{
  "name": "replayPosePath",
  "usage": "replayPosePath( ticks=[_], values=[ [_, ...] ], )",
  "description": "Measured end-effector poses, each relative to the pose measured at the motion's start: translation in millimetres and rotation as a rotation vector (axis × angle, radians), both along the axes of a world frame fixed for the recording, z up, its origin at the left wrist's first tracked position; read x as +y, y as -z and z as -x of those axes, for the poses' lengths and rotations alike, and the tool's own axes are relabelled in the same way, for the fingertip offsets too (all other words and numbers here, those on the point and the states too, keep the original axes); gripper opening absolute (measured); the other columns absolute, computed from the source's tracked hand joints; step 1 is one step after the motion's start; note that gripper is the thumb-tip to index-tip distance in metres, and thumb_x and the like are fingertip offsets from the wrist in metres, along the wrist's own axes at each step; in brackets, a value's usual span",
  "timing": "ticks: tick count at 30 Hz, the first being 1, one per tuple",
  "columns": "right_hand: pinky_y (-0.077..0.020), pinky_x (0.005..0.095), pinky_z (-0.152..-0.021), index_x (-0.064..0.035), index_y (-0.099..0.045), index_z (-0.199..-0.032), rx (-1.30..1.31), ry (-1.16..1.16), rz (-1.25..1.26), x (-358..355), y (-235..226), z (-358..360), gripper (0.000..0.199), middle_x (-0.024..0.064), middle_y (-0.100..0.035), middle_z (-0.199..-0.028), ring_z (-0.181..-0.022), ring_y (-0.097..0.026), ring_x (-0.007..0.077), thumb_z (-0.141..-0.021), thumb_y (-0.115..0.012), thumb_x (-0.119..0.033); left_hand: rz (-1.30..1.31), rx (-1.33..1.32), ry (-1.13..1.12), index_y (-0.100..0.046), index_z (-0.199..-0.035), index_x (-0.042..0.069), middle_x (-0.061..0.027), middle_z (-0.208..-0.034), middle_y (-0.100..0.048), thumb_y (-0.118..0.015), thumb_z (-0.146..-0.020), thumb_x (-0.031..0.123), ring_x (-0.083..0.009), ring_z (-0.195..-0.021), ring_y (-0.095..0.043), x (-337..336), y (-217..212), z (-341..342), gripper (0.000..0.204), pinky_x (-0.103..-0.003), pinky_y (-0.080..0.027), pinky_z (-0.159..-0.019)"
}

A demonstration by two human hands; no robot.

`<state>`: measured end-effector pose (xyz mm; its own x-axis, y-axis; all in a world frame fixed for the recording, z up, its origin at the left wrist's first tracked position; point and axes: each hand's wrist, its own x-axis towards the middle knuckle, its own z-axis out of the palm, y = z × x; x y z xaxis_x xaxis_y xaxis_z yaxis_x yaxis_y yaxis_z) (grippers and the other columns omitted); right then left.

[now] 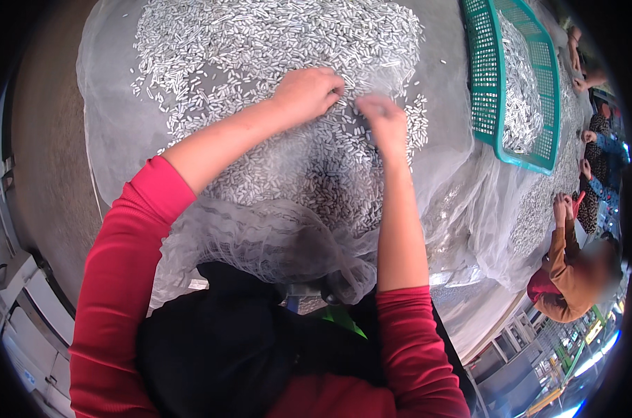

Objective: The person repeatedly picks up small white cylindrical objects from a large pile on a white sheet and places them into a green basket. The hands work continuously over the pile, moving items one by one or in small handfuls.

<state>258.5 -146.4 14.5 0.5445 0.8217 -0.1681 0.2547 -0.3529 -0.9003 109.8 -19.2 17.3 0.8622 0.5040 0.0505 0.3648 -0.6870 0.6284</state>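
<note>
"Starting with the widest, what do we see?"

"A pale mesh sheet (445,129), with small silvery cylinders (281,35) lying thickly across it."

"And how far along are we?"

"Plenty lies loose. The green perforated basket (484,83) on our right holds a heap of similar pieces (518,97), but we can't tell whether those are done or waiting."

"Our hands?"

"Both are over the cylinders, near each other. Our left hand (310,92) is narrow, fingers curled; our right hand (385,117) is blurred, fingers bent. We can't tell whether either grips anything."

"Anything smaller?"

"One stray cylinder (442,61) lies apart, toward the basket."
</note>
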Motion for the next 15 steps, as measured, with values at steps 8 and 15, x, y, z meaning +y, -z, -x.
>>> replayPosePath(
  ticks=[8,15],
  values=[
    [-0.0445,0.0296,-0.060,-0.0048,-0.062,-0.092,0.529,0.222,0.139,-23.5,-7.3,-44.8,0.013,0.0033,-0.057,-0.070,-0.065,-0.055,0.0165,-0.081,-0.065,-0.012,-0.198,0.159,0.088,-0.062,-0.088,0.007,-0.0084,-0.084,-0.058,-0.061,-0.084,0.015,-0.0278,-0.084,-0.062,-8.2,10.6,-6.8,0.009,-0.041,-0.051,-0.069],
    [-0.0503,0.0411,-0.078,-0.0110,-0.070,-0.098,-0.565,-0.046,0.539,-0.6,-8.0,-36.3,0.029,0.0132,-0.070,-0.092,-0.089,-0.066,0.0327,-0.076,-0.074,-0.028,0.927,0.043,0.047,-0.062,-0.096,0.008,-0.0001,-0.092,-0.063,-0.061,-0.089,0.019,-0.0118,-0.080,-0.057,28.9,-6.0,9.4,0.013,-0.027,-0.046,-0.071]
  ],
)
